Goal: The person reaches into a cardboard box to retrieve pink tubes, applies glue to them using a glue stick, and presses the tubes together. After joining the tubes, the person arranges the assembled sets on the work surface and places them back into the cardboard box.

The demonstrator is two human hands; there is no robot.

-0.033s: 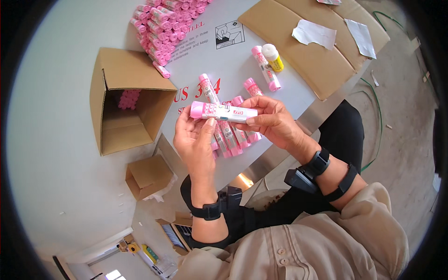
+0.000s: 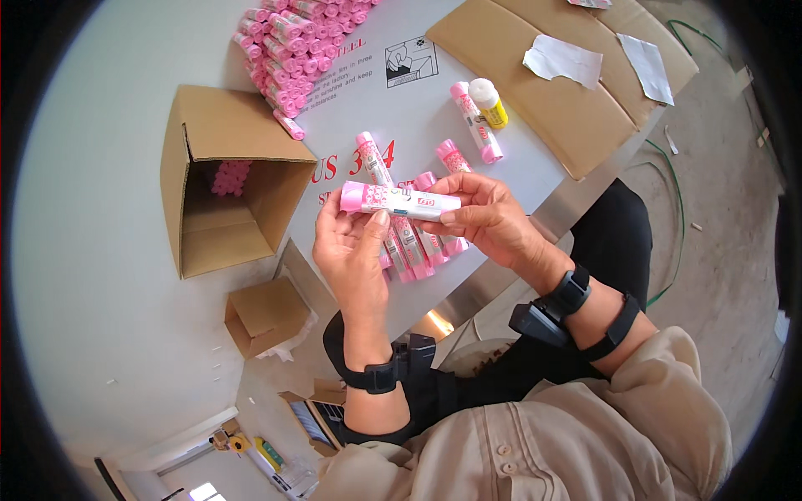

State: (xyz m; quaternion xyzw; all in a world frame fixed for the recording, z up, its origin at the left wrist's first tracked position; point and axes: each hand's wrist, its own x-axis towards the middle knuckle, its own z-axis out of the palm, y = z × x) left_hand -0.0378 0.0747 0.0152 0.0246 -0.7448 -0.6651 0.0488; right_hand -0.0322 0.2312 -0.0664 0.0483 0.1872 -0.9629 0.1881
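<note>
Between both hands I hold a pink plastic bag roll (image 2: 411, 201) with a white and pink printed label around it, level above the table. My left hand (image 2: 351, 242) is closed on its pink end, thumb in front and fingers behind. The thumb and fingers of my right hand (image 2: 484, 213) pinch the other end. Beneath lie several more labelled rolls (image 2: 407, 246), partly hidden by the hands. Farther off, another labelled roll (image 2: 476, 123) lies beside a yellow tube with a white cap (image 2: 489, 103), which looks like a glue stick.
Many pink rolls (image 2: 296, 46) are heaped at the far left. An opened cardboard box (image 2: 230, 235) at the left holds more rolls; a smaller box (image 2: 267, 316) stands below it. Flattened cardboard (image 2: 518, 100) with torn white paper (image 2: 564, 61) covers the table's far right.
The held roll has turned slightly, and my left hand has shifted a little with it. Nothing else has visibly moved.
</note>
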